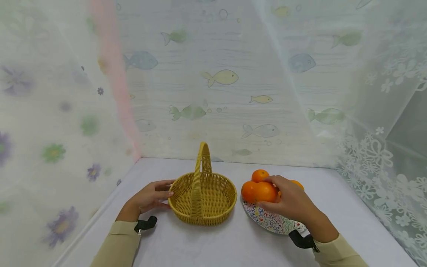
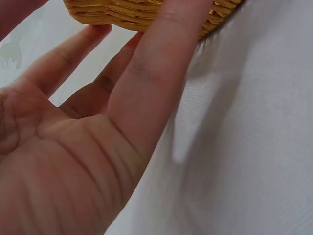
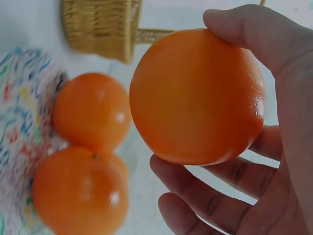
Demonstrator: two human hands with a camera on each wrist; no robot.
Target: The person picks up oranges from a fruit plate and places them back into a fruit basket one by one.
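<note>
- Orange (image 1: 265, 192) gripped in the right hand (image 1: 290, 194), between thumb and curled fingers, over the left part of a patterned plate (image 1: 267, 219); cannot tell whether clear of the plate.
- Other oranges (image 1: 260, 175) close beside, on the plate, one partly hidden behind the right hand.
- Left hand (image 1: 150, 196) spread, fingers nearly straight, touching the left side of a wicker basket (image 1: 203, 219), thumb at the rim.
- Basket upright on white cloth (image 1: 207, 244), just left of the plate, handle (image 1: 196, 196) arching above.
- Fish-printed curtain (image 1: 227, 111) behind.
</note>
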